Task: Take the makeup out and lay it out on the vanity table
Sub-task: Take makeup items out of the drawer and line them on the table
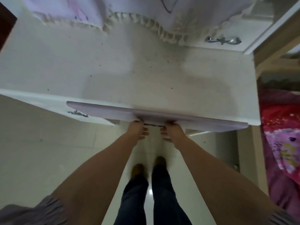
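— Where's the makeup?

— None shows. The drawer [162,118], lilac-fronted, sits at the centre of the frame under the front edge of the white surface [129,70].

— And the hands?

— The left hand [138,130] and the right hand [172,133] are side by side at the drawer's metal handle [153,125], fingers curled up against the drawer front.

— Anything else?

— A frilled cloth [146,21] hangs along the top, a pink blanket [282,135] lies at the right edge, and pale floor [48,151] fills the lower left.

Matt white painted vanity table [113,65], shiny metal handle [223,41], frilled cloth cover [146,20], glossy tiled floor [48,151]
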Available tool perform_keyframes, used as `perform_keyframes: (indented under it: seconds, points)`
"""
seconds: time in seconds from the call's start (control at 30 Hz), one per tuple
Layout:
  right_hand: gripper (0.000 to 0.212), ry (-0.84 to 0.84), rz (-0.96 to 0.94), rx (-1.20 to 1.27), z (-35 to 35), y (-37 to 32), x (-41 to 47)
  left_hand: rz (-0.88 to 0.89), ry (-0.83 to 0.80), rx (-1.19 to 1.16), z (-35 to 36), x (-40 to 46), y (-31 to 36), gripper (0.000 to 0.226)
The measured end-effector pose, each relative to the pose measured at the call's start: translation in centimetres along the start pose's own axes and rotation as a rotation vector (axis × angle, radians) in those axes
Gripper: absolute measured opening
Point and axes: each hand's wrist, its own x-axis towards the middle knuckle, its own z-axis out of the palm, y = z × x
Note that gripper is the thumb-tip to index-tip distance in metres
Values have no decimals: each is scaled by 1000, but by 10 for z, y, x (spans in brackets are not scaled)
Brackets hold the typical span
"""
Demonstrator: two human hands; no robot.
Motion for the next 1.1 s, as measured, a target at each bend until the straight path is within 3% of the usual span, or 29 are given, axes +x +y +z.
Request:
perform_keyframes:
  seconds: [0.07,0.17,0.27,0.47,1.1]
  points:
    - [19,-55,79,194,0,0,4,-18,59,-64,6,7,1,21]
    - [18,-101,106,267,-1,1,6,-43,89,-84,11,13,2,15]
    - [21,-89,117,322,0,5,4,-54,111,-118,14,19,-5,27]
    - [19,-52,137,315,5,27,-9,-40,163,-140,13,17,-31,33]
    - [21,-5,120,399,20,135,-41,-30,56,-298,6,-18,-147,34]
